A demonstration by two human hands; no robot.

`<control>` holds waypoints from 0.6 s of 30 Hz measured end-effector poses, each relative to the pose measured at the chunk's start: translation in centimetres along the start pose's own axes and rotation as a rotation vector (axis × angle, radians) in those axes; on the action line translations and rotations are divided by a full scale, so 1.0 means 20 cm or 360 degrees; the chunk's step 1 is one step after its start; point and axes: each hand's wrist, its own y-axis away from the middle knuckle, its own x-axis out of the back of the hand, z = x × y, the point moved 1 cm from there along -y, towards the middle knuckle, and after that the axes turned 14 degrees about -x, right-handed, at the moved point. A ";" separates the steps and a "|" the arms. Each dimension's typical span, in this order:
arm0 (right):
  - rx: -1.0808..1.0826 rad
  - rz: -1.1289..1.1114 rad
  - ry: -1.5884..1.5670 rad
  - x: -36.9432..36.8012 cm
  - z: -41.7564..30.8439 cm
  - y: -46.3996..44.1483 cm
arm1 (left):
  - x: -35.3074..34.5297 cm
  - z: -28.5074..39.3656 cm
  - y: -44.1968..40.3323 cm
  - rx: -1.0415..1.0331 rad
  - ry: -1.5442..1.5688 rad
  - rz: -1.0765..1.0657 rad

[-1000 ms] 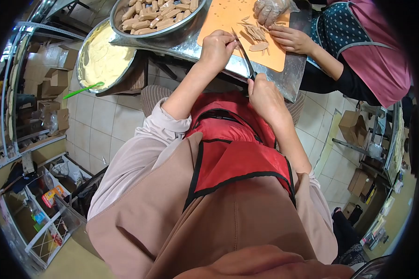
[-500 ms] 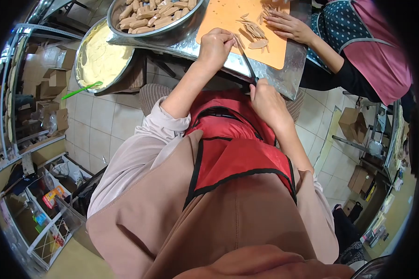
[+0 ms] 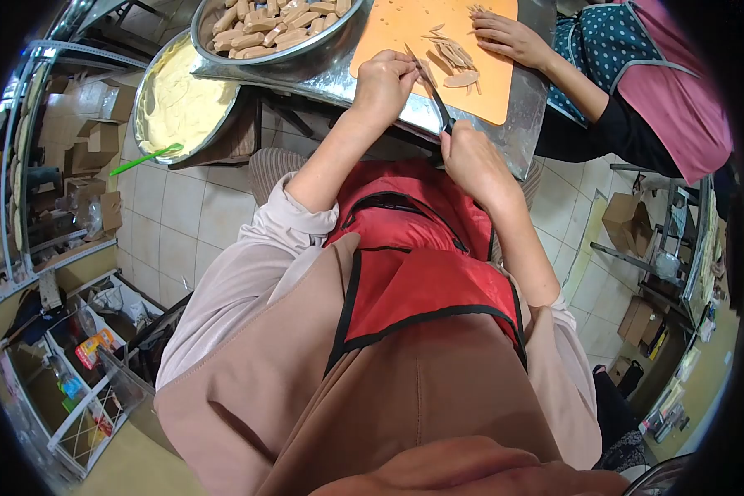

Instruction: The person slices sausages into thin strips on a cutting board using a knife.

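My right hand (image 3: 478,165) is wrapped round the dark handle of a knife (image 3: 439,101), whose blade points up and left over the board's near edge. Beside the blade, my left hand (image 3: 385,86) has its fingertips pinched together; what is between them is too small and hidden to make out. Thin brown sausage slices (image 3: 451,58) lie in a loose pile on the orange cutting board (image 3: 489,97), just past the knife. One slice lies right against the blade near my left fingertips.
A metal bowl of sausages (image 3: 277,35) stands at the table's left. Below it, a basin of pale yellow cream (image 3: 186,99) has a green-handled utensil (image 3: 146,159) on its rim. A co-worker's hand (image 3: 512,40) rests on the board's right side, near more thin strips.
My right hand has moved slightly up with the knife, and the blade tip now reaches further past my left fingertips. The co-worker's hand has shifted slightly up.
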 end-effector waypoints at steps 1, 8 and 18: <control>0.0033 -0.0005 -0.0018 -0.01 0.00 -0.03 | -0.01 0.00 0.01 0.0014 0.0021 0.0001; -0.0032 -0.0033 -0.0008 -0.02 0.02 0.06 | 0.01 0.01 -0.01 0.0015 -0.0037 -0.0043; 0.0012 -0.0056 -0.0386 -0.09 0.22 0.09 | 0.04 0.03 -0.07 -0.0009 -0.0172 -0.0181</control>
